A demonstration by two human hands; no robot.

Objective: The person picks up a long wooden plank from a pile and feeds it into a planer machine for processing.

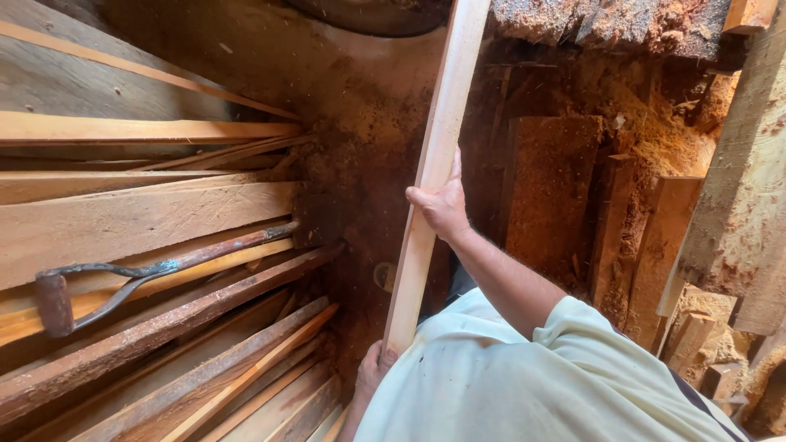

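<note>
I hold a long pale wooden slat (434, 155) that runs from near my body up and away to the top of the view. My right hand (442, 209) is wrapped around its middle, thumb over the near face. My left hand (374, 366) grips the slat's lower end close to my light shirt; only the fingers and part of the wrist show. The slat hangs above a dark, sawdust-covered floor (360, 123).
A stack of rough planks (147, 217) fills the left side, ends pointing right. A rusty long-handled iron tool (139, 278) lies across them. Sawdust-coated boards and blocks (557, 180) stand at the right, with a large pale beam (737, 213) at the far right.
</note>
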